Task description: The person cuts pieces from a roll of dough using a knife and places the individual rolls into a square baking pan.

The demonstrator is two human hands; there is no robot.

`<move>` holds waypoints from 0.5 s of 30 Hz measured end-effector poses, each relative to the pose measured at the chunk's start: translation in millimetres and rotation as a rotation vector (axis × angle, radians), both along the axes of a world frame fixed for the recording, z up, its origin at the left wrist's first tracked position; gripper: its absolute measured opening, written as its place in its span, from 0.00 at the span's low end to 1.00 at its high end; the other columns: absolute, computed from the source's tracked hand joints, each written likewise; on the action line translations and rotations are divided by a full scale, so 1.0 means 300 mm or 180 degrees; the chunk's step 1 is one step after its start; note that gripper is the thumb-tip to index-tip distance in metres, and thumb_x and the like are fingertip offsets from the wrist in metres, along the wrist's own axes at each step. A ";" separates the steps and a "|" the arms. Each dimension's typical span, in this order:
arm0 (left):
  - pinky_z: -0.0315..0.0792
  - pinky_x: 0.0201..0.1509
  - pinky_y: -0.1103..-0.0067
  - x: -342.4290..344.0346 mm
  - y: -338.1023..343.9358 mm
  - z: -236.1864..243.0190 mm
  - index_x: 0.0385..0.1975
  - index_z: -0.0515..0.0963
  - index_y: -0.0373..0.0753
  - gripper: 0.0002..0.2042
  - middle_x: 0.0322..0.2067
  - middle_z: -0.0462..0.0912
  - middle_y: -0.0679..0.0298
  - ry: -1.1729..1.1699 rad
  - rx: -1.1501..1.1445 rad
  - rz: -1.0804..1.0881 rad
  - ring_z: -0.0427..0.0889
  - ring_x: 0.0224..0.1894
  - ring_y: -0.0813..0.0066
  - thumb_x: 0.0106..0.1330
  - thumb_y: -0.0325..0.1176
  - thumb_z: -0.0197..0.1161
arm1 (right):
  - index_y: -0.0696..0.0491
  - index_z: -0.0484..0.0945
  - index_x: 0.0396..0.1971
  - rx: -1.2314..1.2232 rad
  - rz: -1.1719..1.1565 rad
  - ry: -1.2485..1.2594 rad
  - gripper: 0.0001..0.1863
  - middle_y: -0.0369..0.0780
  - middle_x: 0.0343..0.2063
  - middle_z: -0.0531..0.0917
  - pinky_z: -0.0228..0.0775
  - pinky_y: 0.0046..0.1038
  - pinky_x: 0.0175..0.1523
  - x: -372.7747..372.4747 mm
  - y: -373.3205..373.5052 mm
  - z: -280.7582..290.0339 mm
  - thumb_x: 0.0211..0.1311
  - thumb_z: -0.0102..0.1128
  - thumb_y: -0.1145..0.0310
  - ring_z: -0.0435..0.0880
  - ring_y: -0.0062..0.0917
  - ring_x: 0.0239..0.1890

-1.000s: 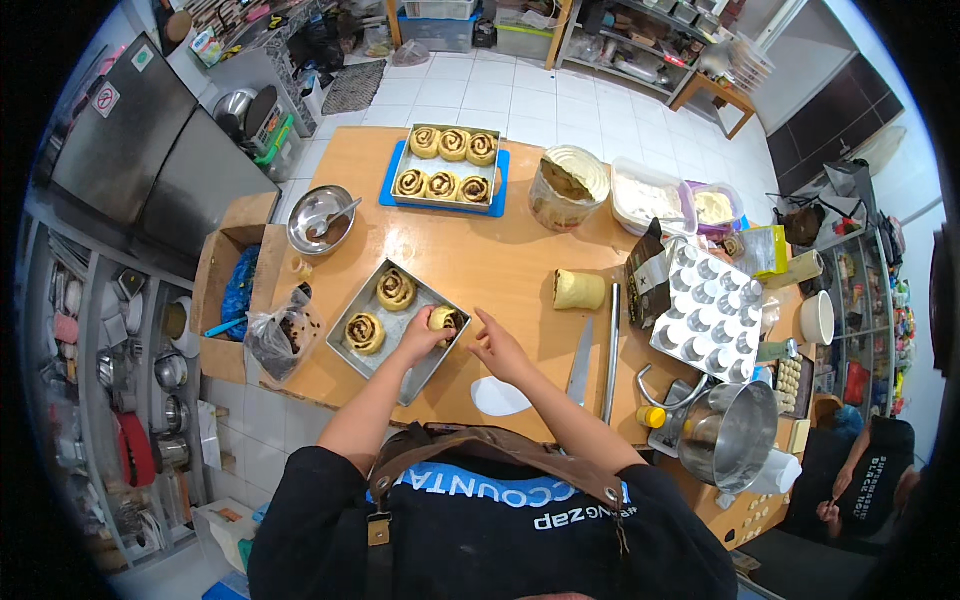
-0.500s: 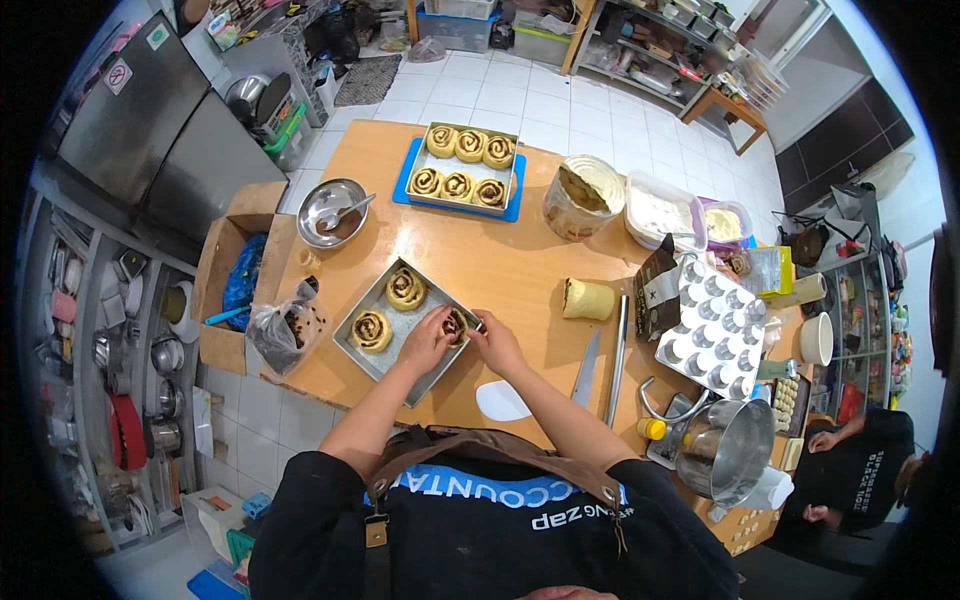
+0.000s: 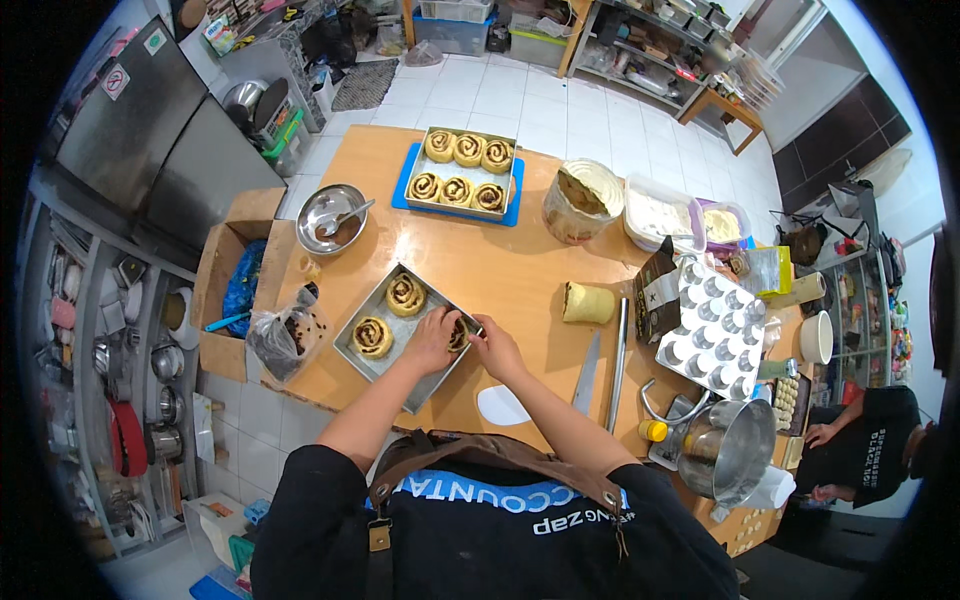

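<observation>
Just in front of me stands a square metal baking pan (image 3: 408,392) holding raw swirl rolls with a dark filling. One roll (image 3: 405,294) sits at its far corner and another roll (image 3: 372,337) at its left side. A third roll (image 3: 459,336) lies at the right corner, pressed between my hands and partly hidden by them. My left hand (image 3: 432,342) curls over that roll's left side. At the pan's right rim, my right hand (image 3: 496,354) pinches in against the same roll. Right of the pan lies an uncut filled dough log (image 3: 588,302).
A white scraper (image 3: 502,405), a knife (image 3: 587,372) and a metal rod (image 3: 618,365) lie to the right. Farther off are a filled pan (image 3: 468,206), a steel bowl (image 3: 333,216), a tub (image 3: 583,202) and a muffin tin (image 3: 712,328). A co-worker (image 3: 868,445) is at far right.
My hands stay around the roll at the pan's right corner, the left hand shifting slightly right over it. At far right, the co-worker's arms have moved.
</observation>
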State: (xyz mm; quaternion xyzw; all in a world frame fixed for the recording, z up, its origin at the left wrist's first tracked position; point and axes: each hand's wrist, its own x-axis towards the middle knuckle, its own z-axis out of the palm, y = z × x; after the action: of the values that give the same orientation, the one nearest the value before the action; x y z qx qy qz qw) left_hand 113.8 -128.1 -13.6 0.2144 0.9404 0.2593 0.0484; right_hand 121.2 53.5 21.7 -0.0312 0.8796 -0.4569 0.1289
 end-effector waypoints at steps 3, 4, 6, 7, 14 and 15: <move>0.63 0.61 0.63 -0.026 0.035 0.006 0.56 0.59 0.39 0.37 0.53 0.66 0.49 -0.0296 0.0319 0.0263 0.66 0.57 0.50 0.44 0.34 0.73 | 0.54 0.70 0.52 -0.0007 0.0010 0.0020 0.20 0.47 0.34 0.81 0.72 0.36 0.42 -0.002 0.005 -0.010 0.61 0.58 0.66 0.81 0.38 0.35; 0.65 0.59 0.65 -0.031 0.041 0.016 0.53 0.60 0.38 0.35 0.49 0.69 0.50 -0.0650 0.0615 0.0517 0.69 0.55 0.52 0.45 0.34 0.72 | 0.54 0.70 0.52 0.0000 -0.0001 0.0021 0.20 0.47 0.34 0.81 0.72 0.36 0.42 -0.002 0.006 -0.008 0.61 0.58 0.66 0.81 0.38 0.35; 0.65 0.59 0.68 -0.023 0.007 -0.086 0.53 0.60 0.38 0.33 0.48 0.69 0.53 -0.0775 0.1247 0.0928 0.70 0.54 0.59 0.47 0.30 0.70 | 0.55 0.69 0.54 -0.0036 0.0033 -0.0172 0.21 0.50 0.38 0.81 0.71 0.38 0.46 0.001 -0.006 0.007 0.61 0.57 0.65 0.80 0.42 0.41; 0.66 0.58 0.72 -0.024 0.008 -0.092 0.52 0.59 0.39 0.31 0.46 0.70 0.56 -0.0914 0.1882 0.1299 0.71 0.52 0.66 0.48 0.26 0.68 | 0.55 0.69 0.54 -0.0029 0.0016 -0.0175 0.21 0.50 0.38 0.81 0.71 0.38 0.46 0.002 -0.003 0.011 0.61 0.57 0.65 0.80 0.42 0.41; 0.63 0.60 0.68 0.012 0.046 -0.087 0.55 0.57 0.38 0.34 0.49 0.68 0.54 -0.0473 0.1756 0.1004 0.68 0.55 0.59 0.49 0.30 0.68 | 0.53 0.69 0.54 -0.0013 -0.0052 -0.0111 0.21 0.48 0.36 0.81 0.72 0.38 0.44 0.008 0.002 -0.005 0.61 0.57 0.66 0.81 0.40 0.39; 0.61 0.62 0.67 0.010 0.048 -0.085 0.56 0.57 0.38 0.35 0.51 0.67 0.53 -0.0092 0.1013 0.0671 0.67 0.56 0.54 0.49 0.34 0.69 | 0.53 0.70 0.53 -0.0015 -0.0083 0.0014 0.20 0.47 0.36 0.82 0.72 0.36 0.43 0.006 -0.001 -0.004 0.61 0.57 0.66 0.81 0.39 0.37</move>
State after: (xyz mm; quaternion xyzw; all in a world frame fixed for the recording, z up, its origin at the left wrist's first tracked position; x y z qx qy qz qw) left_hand 116.7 -113.8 -39.2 0.1160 0.9040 0.4115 -0.0001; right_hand 123.1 53.3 20.4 -0.0210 0.8791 -0.4606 0.1209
